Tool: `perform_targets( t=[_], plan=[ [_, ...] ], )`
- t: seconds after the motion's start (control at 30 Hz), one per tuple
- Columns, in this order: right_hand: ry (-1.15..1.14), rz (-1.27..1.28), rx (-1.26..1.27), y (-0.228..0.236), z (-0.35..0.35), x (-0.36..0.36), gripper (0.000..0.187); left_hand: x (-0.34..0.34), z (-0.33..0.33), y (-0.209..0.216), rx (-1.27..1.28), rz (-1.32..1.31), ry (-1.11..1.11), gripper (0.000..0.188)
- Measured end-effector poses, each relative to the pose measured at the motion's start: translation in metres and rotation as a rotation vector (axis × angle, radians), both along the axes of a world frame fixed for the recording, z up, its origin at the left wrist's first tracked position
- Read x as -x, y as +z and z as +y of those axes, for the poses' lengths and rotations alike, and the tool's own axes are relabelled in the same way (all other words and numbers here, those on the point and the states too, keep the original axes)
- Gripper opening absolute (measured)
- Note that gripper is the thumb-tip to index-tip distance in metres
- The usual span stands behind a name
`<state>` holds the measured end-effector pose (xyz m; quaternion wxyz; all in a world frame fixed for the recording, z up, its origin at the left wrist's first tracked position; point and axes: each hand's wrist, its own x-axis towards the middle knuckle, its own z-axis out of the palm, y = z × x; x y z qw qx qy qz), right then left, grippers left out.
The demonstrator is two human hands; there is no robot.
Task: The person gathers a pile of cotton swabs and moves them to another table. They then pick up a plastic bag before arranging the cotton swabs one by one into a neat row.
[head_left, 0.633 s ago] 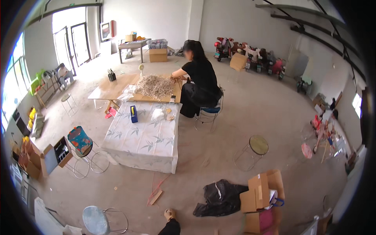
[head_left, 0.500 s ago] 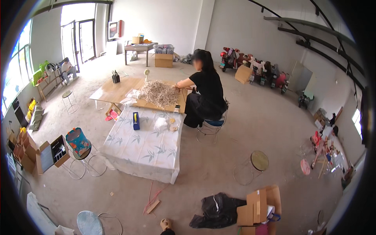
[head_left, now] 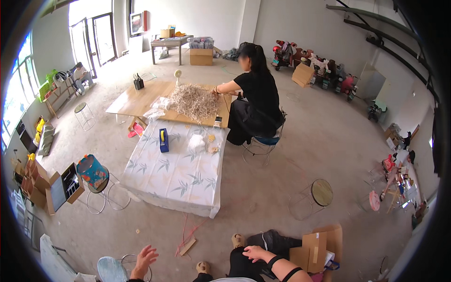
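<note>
My left hand (head_left: 144,259) is raised at the lower edge, fingers spread and holding nothing. A round light-blue stool (head_left: 112,269) is nearest to it. Over my dark trouser leg hangs my right hand (head_left: 255,253), its fingers loosely extended with nothing visible in them; whether it touches the leg I cannot tell. A black plastic bag (head_left: 277,240) and an open cardboard box (head_left: 314,251) lie beside that arm. Ahead stands a table under a white leaf-patterned cloth (head_left: 176,176), bearing a blue tape dispenser (head_left: 163,140) and a small white heap (head_left: 196,142).
A person in black (head_left: 258,94) sits at a wooden table (head_left: 134,101) behind a pile of tangled pale strips (head_left: 195,103). Stools, one at right (head_left: 322,192), stand about. Pink cord (head_left: 188,235) lies on the floor. Scooters (head_left: 324,75) line the back wall.
Both my hands have come into view from the lower edge. My second foot and leg now show, over part of the black bag. The view has shifted slightly; the seated person remains at the table.
</note>
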<state>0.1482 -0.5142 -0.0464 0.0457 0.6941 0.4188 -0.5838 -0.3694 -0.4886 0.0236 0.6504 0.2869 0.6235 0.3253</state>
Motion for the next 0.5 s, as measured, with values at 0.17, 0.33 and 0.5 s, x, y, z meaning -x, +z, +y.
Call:
perform_targets(
  t=[0.17, 0.33, 0.5],
  plan=[
    [0.186, 0.056, 0.148, -0.020, 0.048, -0.033, 0.056, -0.029, -0.067, -0.032, 0.186, 0.049, 0.106, 0.061],
    [0.030, 0.016, 0.248, -0.044, 0.087, -0.129, 0.055, -0.115, -0.124, -0.036, 0.566, 0.171, 0.337, 0.051],
    [0.128, -0.165, 0.301, -0.053, 0.127, -0.219, 0.043, -0.183, -0.080, -0.030, 0.425, 0.132, 0.160, 0.052]
  ],
)
